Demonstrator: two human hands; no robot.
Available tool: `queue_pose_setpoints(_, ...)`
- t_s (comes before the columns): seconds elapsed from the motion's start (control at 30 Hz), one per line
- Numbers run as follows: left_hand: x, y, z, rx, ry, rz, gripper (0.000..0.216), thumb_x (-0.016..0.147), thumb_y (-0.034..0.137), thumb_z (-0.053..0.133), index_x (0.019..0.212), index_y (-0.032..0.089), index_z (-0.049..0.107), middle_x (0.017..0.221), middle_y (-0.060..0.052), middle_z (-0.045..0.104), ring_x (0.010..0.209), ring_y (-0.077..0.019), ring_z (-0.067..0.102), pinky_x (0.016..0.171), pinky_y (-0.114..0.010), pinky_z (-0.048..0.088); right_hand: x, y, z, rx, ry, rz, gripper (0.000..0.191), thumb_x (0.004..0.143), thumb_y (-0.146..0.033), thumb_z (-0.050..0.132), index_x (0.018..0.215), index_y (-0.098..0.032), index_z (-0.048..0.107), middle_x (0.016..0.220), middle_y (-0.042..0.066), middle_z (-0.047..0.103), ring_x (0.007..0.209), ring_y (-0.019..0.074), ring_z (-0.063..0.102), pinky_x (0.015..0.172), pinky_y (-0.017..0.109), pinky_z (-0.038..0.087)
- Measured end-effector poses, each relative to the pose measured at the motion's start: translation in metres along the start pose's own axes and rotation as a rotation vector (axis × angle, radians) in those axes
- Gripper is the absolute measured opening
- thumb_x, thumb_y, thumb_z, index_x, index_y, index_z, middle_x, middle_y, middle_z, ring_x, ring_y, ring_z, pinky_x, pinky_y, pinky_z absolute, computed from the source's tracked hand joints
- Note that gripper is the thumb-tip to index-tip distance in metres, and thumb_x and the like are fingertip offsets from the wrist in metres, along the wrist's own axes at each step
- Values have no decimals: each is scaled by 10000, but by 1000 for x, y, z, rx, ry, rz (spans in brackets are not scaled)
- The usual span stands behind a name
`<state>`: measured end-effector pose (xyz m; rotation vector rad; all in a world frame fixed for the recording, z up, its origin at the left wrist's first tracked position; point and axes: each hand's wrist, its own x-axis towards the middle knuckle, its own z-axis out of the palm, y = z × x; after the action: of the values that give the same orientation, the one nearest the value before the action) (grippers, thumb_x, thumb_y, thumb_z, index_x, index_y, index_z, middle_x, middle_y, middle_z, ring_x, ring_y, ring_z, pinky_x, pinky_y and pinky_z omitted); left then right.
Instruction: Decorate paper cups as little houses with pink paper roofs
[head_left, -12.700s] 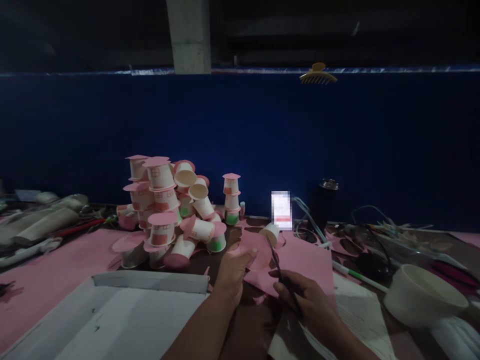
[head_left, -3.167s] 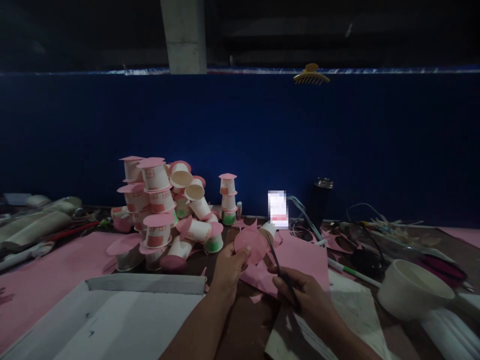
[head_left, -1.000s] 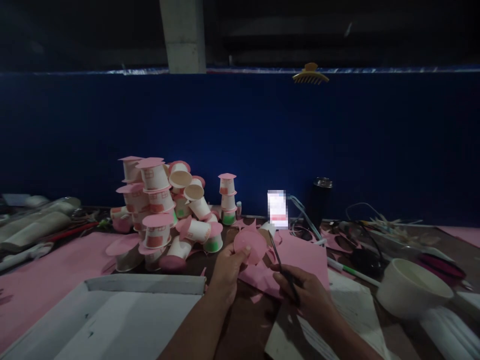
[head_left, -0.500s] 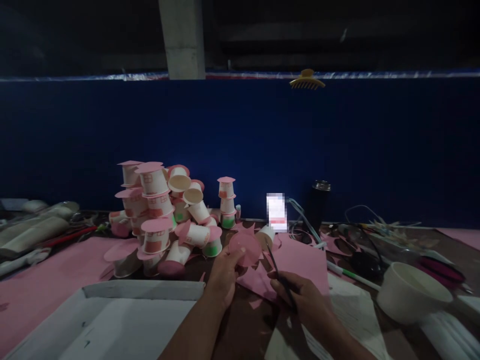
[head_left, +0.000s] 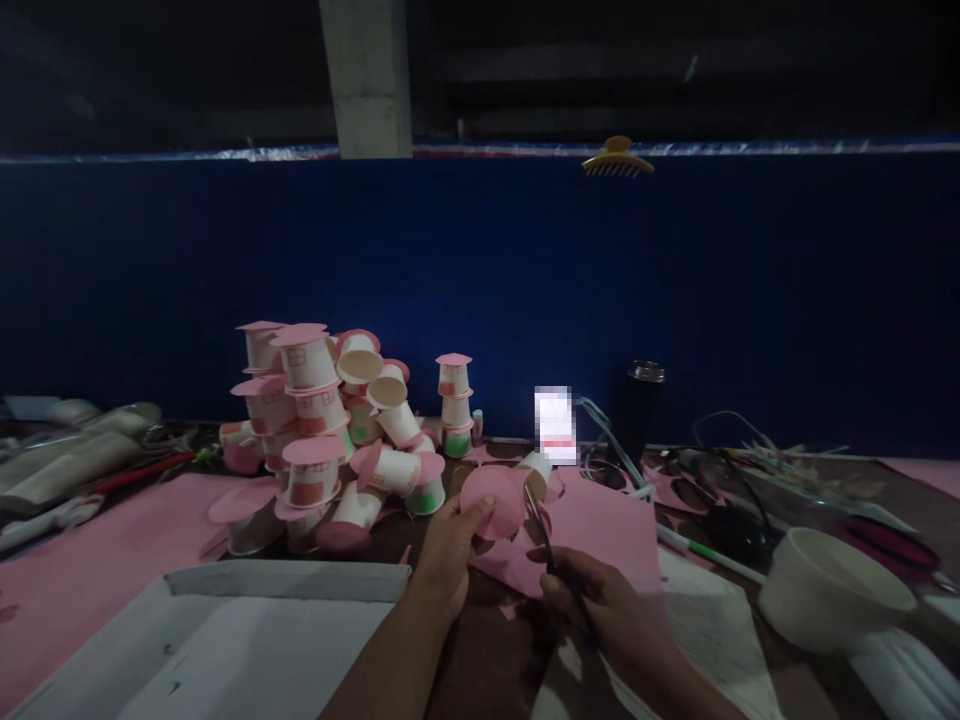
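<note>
My left hand pinches a round pink paper disc and holds it up above the table. My right hand grips a pair of dark scissors, whose blades point up beside the disc's right edge. A pink paper sheet with cut-outs lies under both hands. Just beyond the disc, a small paper cup lies on its side.
A heap of paper cups with pink tops stands at the left. A white cardboard box lid lies near me on the left, a white bowl at the right. A dark flask, cables and a blue partition fill the back.
The scissors have moved in closer to the disc's right edge. Earlier the pink piece lay low by the sheet; it is now a round disc held up.
</note>
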<state>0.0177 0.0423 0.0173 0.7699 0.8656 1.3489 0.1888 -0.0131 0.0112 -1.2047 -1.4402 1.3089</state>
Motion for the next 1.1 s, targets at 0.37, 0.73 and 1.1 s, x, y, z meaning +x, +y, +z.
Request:
queue_pose_setpoints(0.37, -1, -7, 3, 69, -62, 19, 393, 597, 424, 792, 792, 117, 642, 643, -6, 605, 566, -106, 507, 565, -237, 413, 1, 3, -3, 65, -6, -8, 515, 753, -479, 678, 1133, -137, 625, 589, -47, 521, 535, 106, 451, 507, 220, 332)
queue_pose_setpoints(0.73, -4, -9, 5, 90, -63, 7, 345, 608, 413, 790, 702, 139, 602, 557, 38, 533, 494, -80, 436, 489, -209, 354, 1, 0, -2, 26, 40, -8, 496, 734, -430, 700, 1122, -127, 644, 564, -59, 479, 521, 102, 410, 500, 219, 317)
queue_pose_setpoints(1.1, -7, -5, 8, 85, -45, -9, 354, 581, 407, 805, 674, 136, 597, 522, 51, 513, 466, -69, 415, 460, -198, 327, 0, -3, -4, -64, 78, -37, 489, 753, -478, 665, 1095, -128, 668, 627, -31, 520, 578, 114, 437, 543, 224, 357)
